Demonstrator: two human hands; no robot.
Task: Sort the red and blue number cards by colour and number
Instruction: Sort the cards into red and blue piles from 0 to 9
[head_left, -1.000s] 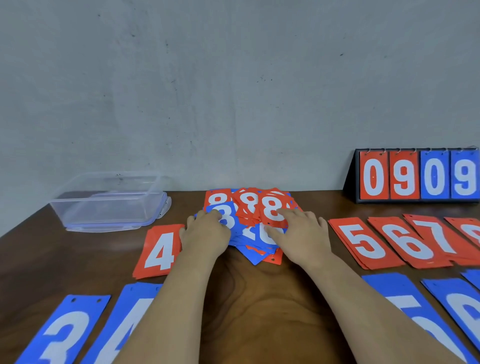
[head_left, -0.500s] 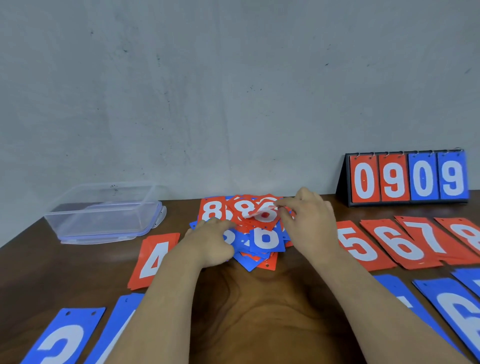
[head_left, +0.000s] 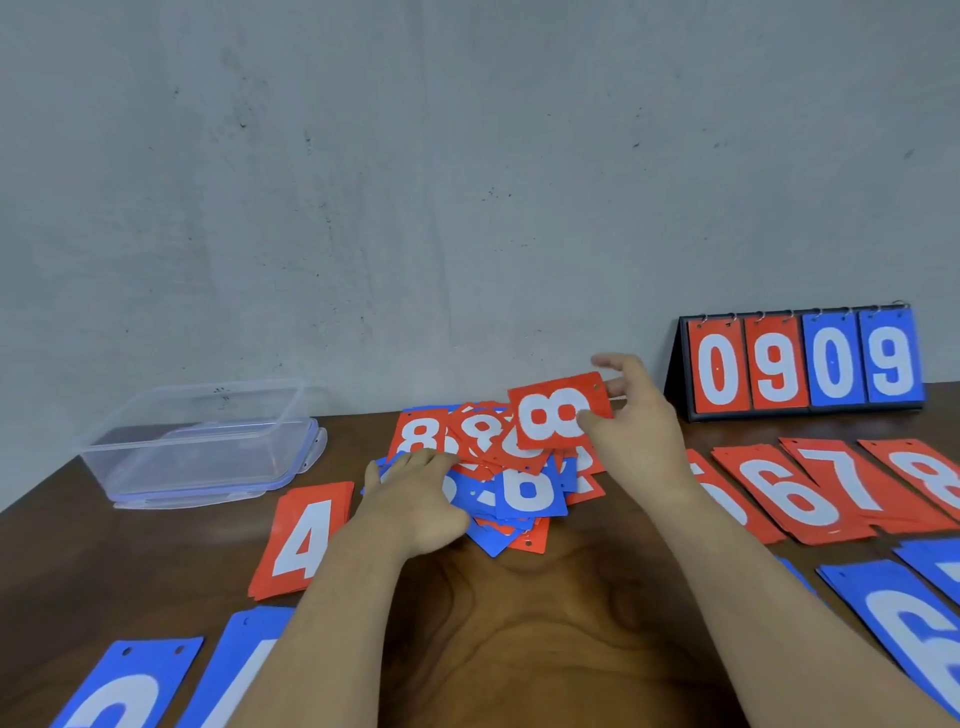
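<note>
A mixed pile of red and blue number cards (head_left: 524, 488) lies mid-table near the wall. My right hand (head_left: 631, 431) holds a red 8 card (head_left: 558, 410) turned sideways, lifted just above the pile. My left hand (head_left: 415, 499) rests flat on the pile's left side, fingers on blue cards. Sorted red stacks lie flat: a 4 (head_left: 306, 540) on the left, then 6 (head_left: 789, 499), 7 (head_left: 847, 478) and 8 (head_left: 930, 478) on the right; my right arm hides much of another red stack. Blue cards (head_left: 135, 686) lie along the near edge left, and a blue 6 (head_left: 914, 623) lies at the right.
A see-through plastic box (head_left: 202, 441) stands at the back left. A flip scoreboard (head_left: 802, 364) reading 0909 stands against the wall at the back right. Bare wood table (head_left: 545, 649) shows between my forearms.
My right hand has picked a red 8 card out of the pile and raised it. My left hand stayed on the pile's left side.
</note>
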